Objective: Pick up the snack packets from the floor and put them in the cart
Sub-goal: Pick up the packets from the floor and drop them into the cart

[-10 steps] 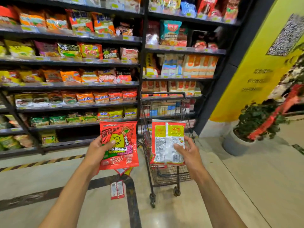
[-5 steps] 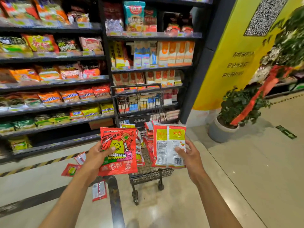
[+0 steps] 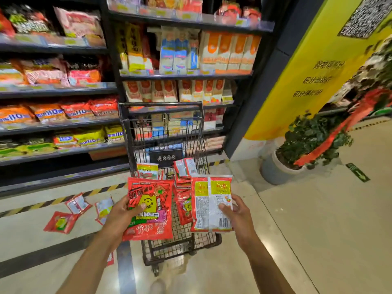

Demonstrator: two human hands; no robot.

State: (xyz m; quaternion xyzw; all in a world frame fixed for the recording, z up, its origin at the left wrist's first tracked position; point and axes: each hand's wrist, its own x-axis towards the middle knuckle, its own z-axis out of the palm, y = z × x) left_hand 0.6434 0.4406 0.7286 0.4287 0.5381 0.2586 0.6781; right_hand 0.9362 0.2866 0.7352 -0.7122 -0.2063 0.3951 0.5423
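- The left hand (image 3: 118, 215) is clamped on a red snack packet (image 3: 149, 209), thumb pressed across its printed front, fingers hidden behind it. The packet is flat and glossy, with a yellow square cartoon panel, a pink patch and bold print that reads upside down.
- The right hand (image 3: 237, 217) grips a second packet (image 3: 211, 203) by its right edge, thumb on the face turned to the camera. This face shows a clear centre seam, two yellow label blocks at the top, small print and a barcode near the lower corner, all framed in red.
- Both held packets hang over the near end of the black wire cart (image 3: 163, 128), the red one above its near-left corner, the second above its near-right side.
- More packets already lie inside the cart (image 3: 183, 194), mostly red, stacked loosely; how many there are cannot be told.
- Loose packets on the floor (image 3: 77, 205) lie left of the cart near the striped yellow-and-black line; one red packet (image 3: 60, 222) lies face up, others show pale backs. Another near the left forearm is mostly hidden.
- The cart's near wall is covered by the held packets, and only one wheel is visible.
- The shelves (image 3: 59, 92) of stock behind are blurred; their labels cannot be read.
- A potted plant (image 3: 307, 141) stands right, beside a yellow wall.
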